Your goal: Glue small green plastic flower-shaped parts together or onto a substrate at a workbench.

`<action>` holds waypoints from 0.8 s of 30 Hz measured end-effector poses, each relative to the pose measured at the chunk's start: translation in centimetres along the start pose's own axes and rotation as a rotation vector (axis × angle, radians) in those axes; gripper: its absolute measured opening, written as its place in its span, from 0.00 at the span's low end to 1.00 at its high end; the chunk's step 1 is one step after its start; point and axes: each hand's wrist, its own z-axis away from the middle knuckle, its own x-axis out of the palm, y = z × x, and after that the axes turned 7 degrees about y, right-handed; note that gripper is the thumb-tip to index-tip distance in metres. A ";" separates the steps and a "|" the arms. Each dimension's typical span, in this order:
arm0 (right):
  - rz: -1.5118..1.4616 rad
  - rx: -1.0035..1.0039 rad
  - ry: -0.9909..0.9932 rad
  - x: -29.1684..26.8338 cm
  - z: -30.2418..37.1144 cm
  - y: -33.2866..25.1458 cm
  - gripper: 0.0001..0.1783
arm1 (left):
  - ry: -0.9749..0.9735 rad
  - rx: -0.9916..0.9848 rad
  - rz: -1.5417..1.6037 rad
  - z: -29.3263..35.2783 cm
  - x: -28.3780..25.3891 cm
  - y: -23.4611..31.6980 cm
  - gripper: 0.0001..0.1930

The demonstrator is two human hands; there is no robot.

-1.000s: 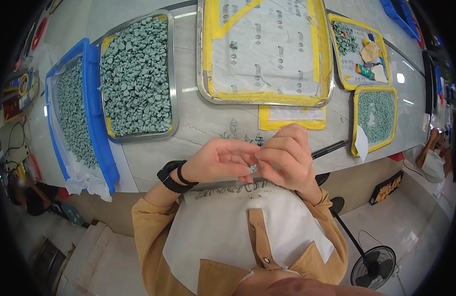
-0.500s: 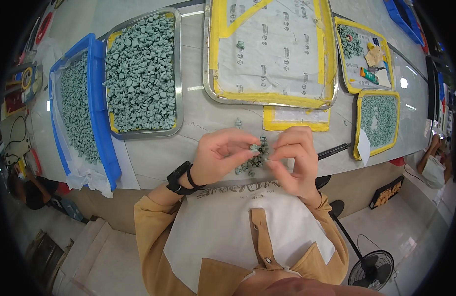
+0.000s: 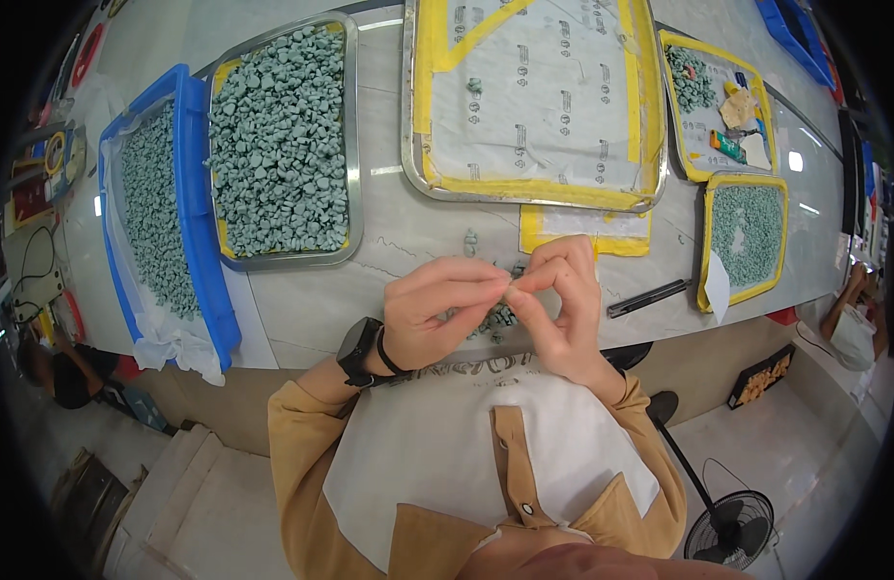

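Observation:
My left hand (image 3: 442, 307), with a dark watch (image 3: 358, 353) and a black band at its wrist, is closed in a pinch over the table's near edge. My right hand (image 3: 565, 307) pinches too, and the fingertips of both hands meet. A small grey-green stone-like piece was between the left fingertips a moment ago; the fingers now mostly cover it. What the right fingertips grip is too small to make out. Under the hands lies a small pile of similar pieces (image 3: 501, 317), partly hidden. One or two loose pieces (image 3: 471, 242) lie just beyond.
On the left stand a blue tray (image 3: 198, 193) and a metal tray (image 3: 354, 145), both full of grey-green pieces. A large yellow-taped tray (image 3: 524, 188) lies ahead. At right are two smaller trays (image 3: 703, 176) (image 3: 784, 222), a black pen (image 3: 650, 299) and a floor fan (image 3: 727, 527).
My hands have come together, and their fingertips now touch around the piece that my left hand held apart. The right hand has shifted left and slightly away from me.

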 end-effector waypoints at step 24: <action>0.123 -0.235 0.056 -1.9 -0.4 0.9 0.12 | 0.100 -0.108 0.068 -2.7 0.5 0.5 0.19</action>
